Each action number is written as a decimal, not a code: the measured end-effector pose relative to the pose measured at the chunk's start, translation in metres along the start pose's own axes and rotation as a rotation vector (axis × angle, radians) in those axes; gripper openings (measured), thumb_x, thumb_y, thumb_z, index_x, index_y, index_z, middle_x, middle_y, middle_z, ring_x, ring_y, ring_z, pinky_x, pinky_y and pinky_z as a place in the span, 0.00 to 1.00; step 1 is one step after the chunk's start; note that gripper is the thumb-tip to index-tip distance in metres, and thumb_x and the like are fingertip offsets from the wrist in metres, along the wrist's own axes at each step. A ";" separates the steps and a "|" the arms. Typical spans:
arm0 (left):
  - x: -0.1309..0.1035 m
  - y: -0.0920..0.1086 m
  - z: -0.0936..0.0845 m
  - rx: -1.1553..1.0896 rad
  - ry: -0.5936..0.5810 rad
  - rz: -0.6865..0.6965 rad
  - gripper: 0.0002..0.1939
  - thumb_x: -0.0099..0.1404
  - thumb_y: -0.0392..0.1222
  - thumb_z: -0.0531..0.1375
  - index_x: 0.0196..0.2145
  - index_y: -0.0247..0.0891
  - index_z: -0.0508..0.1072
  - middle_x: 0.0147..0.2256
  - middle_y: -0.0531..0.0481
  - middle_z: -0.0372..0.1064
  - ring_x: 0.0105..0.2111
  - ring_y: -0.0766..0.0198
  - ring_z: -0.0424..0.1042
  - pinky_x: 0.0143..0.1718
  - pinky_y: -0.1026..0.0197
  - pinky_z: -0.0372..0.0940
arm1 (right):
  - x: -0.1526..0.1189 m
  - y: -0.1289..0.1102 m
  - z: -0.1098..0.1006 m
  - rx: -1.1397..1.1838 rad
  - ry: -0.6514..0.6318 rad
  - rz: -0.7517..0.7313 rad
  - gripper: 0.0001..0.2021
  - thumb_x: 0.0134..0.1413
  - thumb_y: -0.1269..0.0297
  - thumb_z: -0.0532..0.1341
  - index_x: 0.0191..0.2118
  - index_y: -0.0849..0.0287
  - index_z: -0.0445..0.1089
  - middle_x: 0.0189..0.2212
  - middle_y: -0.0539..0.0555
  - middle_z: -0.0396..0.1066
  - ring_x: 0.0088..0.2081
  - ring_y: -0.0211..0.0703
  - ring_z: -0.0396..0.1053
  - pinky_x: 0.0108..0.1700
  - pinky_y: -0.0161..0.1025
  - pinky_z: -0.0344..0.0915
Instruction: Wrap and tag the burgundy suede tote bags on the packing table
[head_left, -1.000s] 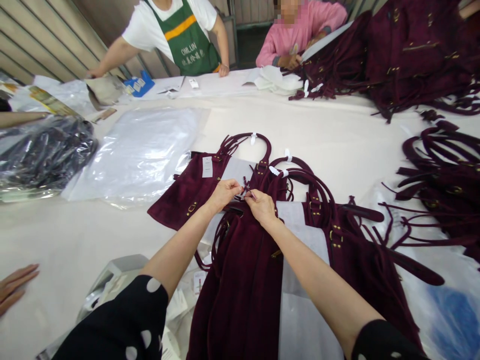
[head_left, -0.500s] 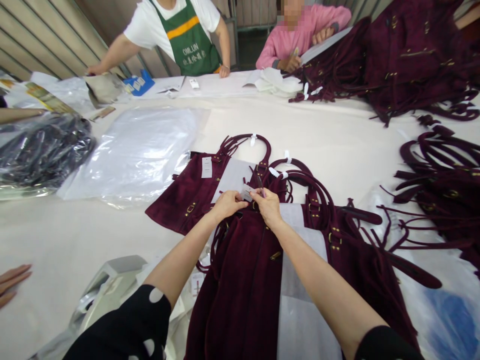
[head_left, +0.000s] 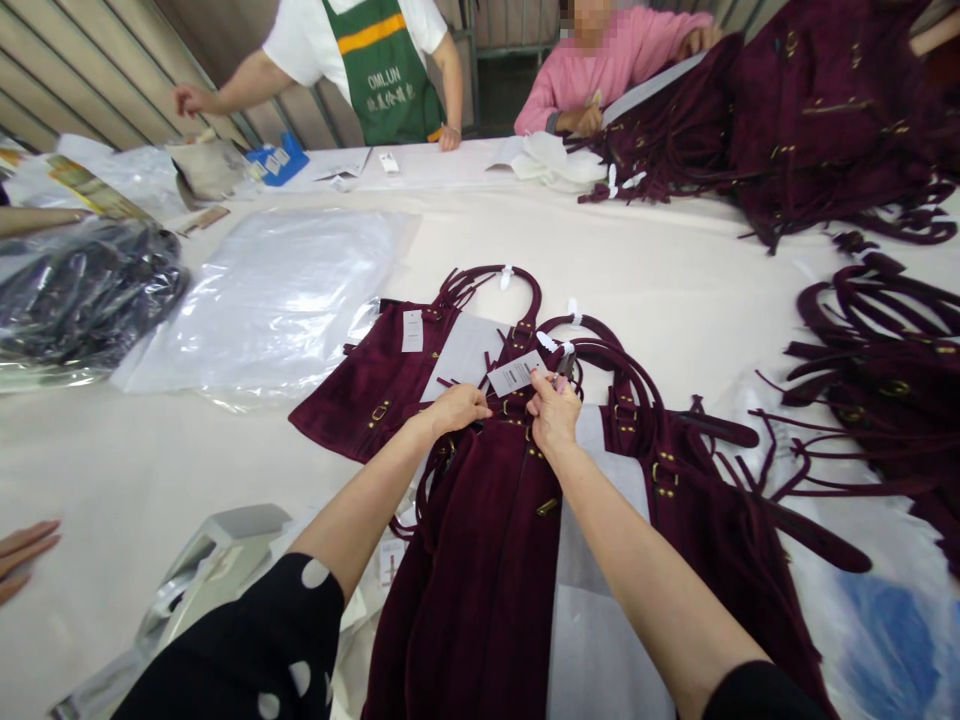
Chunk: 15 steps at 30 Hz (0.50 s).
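Note:
Several burgundy bags lie overlapping in front of me, the nearest bag (head_left: 465, 560) at the bottom centre. My left hand (head_left: 459, 408) is closed in a pinch at that bag's top edge, on something too small to make out. My right hand (head_left: 553, 408) is closed on a white hang tag (head_left: 514, 374), which lies flat to the view above the bag's top. A dark tool partly shows behind my right fingers. Another bag (head_left: 360, 385) with a white tag (head_left: 412, 331) lies behind on the left. Pale sheets wrap or cover parts of the bags.
Clear plastic bags (head_left: 277, 290) lie stacked at the left, beside a dark plastic-wrapped bundle (head_left: 90, 290). More burgundy bags (head_left: 817, 120) are piled at the back right and right edge. A pale grey device (head_left: 217, 560) sits at lower left. Two people stand across the table (head_left: 675, 270).
My right hand has moved right and turned, bringing the hang tag up into fuller view. My left hand stays nearly in place. Across the table, a person's arm has lifted off the grey bundle.

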<state>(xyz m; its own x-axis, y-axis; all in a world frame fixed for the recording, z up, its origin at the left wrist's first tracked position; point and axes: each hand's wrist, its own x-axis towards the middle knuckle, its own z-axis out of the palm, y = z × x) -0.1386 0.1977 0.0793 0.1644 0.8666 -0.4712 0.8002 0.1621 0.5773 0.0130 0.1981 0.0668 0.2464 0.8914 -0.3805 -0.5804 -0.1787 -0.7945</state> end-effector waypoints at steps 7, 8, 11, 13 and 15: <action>-0.003 0.015 -0.011 0.184 0.038 -0.006 0.05 0.49 0.38 0.59 0.18 0.39 0.70 0.20 0.51 0.67 0.29 0.61 0.68 0.32 0.63 0.59 | 0.000 -0.015 -0.009 0.148 0.051 0.106 0.23 0.29 0.67 0.69 0.25 0.57 0.51 0.16 0.37 0.52 0.14 0.23 0.42 0.15 0.26 0.41; -0.007 0.017 -0.015 0.222 0.090 -0.014 0.05 0.50 0.37 0.58 0.18 0.39 0.70 0.22 0.49 0.68 0.33 0.59 0.69 0.35 0.62 0.59 | 0.002 -0.017 -0.011 0.172 0.056 0.135 0.23 0.29 0.67 0.68 0.25 0.57 0.50 0.16 0.37 0.52 0.14 0.22 0.42 0.15 0.26 0.41; -0.033 0.019 -0.040 0.324 0.238 -0.042 0.05 0.53 0.36 0.55 0.22 0.39 0.70 0.27 0.44 0.69 0.41 0.52 0.68 0.40 0.58 0.57 | 0.003 -0.022 -0.020 0.203 0.063 0.197 0.21 0.31 0.68 0.68 0.25 0.57 0.51 0.16 0.38 0.54 0.14 0.22 0.42 0.15 0.26 0.40; -0.070 0.016 -0.061 0.374 0.329 -0.090 0.07 0.56 0.39 0.53 0.23 0.39 0.69 0.26 0.45 0.68 0.39 0.52 0.68 0.39 0.57 0.56 | 0.001 -0.024 -0.025 0.185 0.046 0.201 0.20 0.32 0.67 0.68 0.25 0.58 0.52 0.16 0.38 0.54 0.14 0.22 0.42 0.15 0.26 0.40; -0.126 0.006 -0.075 0.349 0.352 -0.159 0.11 0.58 0.45 0.51 0.22 0.41 0.68 0.23 0.48 0.66 0.32 0.56 0.68 0.35 0.60 0.57 | -0.004 -0.026 -0.027 0.155 0.013 0.180 0.21 0.31 0.67 0.68 0.25 0.58 0.52 0.17 0.38 0.55 0.13 0.22 0.43 0.15 0.26 0.40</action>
<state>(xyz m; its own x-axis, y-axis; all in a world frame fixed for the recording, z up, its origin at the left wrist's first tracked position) -0.1976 0.1247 0.1917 -0.1302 0.9601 -0.2475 0.9541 0.1893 0.2322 0.0485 0.1883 0.0762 0.1376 0.8455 -0.5159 -0.7277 -0.2670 -0.6318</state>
